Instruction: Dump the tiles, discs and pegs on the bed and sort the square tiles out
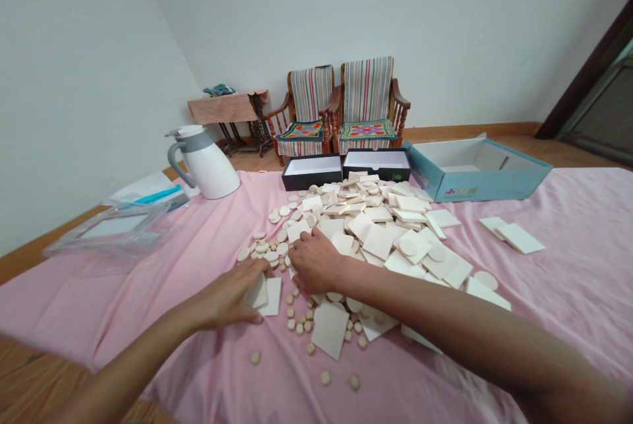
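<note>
A big heap of pale wooden pieces (376,226), square tiles and round discs, lies on a pink cloth (568,259). My left hand (232,295) is at the heap's near left edge, fingers closed over a square tile (262,293). My right hand (314,262) rests palm down at the heap's near edge, fingers curled over small pieces; what it holds is hidden. Small round discs (301,325) are scattered in front of both hands, beside a larger square tile (330,328).
A white jug (205,160) stands at the back left, next to a clear plastic bag (113,233). Two black open boxes (312,170) and a blue open box (477,170) sit behind the heap. Two separate tiles (514,234) lie right. Two striped chairs (341,107) stand by the wall.
</note>
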Demonstrator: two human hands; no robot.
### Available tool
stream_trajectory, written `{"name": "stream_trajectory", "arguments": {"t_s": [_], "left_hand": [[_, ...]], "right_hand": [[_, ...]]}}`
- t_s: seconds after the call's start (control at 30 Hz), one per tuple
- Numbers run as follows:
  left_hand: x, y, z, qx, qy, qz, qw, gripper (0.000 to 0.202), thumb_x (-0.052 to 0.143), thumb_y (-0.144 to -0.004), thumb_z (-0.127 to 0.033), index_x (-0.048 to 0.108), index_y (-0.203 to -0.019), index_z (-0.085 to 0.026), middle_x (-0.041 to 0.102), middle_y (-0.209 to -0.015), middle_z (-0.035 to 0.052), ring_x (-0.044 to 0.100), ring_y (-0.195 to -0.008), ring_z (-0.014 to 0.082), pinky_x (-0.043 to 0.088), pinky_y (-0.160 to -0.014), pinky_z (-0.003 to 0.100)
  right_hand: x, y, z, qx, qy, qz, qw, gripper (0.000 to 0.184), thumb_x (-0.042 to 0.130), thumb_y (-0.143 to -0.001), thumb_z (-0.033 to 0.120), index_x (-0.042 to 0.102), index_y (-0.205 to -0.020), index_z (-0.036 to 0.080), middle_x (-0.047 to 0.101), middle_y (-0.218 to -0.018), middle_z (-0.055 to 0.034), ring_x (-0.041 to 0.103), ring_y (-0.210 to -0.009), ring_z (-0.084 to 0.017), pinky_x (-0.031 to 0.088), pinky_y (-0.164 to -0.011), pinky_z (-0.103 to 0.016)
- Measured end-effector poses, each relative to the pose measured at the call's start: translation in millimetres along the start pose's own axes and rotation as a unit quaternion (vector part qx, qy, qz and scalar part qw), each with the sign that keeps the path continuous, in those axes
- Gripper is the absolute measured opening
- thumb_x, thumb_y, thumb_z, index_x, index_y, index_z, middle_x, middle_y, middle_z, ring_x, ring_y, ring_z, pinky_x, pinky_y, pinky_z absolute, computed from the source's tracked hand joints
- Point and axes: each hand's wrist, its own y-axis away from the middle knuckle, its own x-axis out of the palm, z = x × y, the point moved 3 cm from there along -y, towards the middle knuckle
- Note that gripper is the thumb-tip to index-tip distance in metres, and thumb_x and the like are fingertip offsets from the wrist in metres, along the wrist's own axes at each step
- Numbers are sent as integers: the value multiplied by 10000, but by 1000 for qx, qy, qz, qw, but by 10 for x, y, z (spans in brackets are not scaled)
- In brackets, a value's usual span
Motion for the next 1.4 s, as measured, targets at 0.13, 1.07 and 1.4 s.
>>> {"name": "stream_trajectory", "arguments": {"t_s": [0.13,1.07,1.4], "left_hand": [[1,-70,27,21,36,4,999,508,693,-650,-340,518,-1108,-208,577,-1134,63,538,-1028,256,420,-855,328],[-46,-919,-1246,287,-30,-191,938,348,617,-838,-454,591,-1079,-205,565,-1163,99,513,-1111,232,439,-954,374],[413,-936,-1998,424,-120,-147,885,584,645,-757,-570,548,-1222,-232,483,-1352,140,361,-1302,341,273,-1080,536]], "right_hand": [[-54,-5,-41,9,0,50,999,393,663,-711,391,624,-987,115,679,-970,-124,559,-962,-277,407,-863,-422],[-564,1790,-1072,215,-138,-148,955,241,559,-826,275,614,-1020,144,612,-933,-96,566,-869,-217,455,-788,-354],[-144,2099,-999,276,-97,-134,947,461,516,-851,223,481,-1307,164,579,-1161,-133,499,-1073,-264,393,-899,-421]]}}
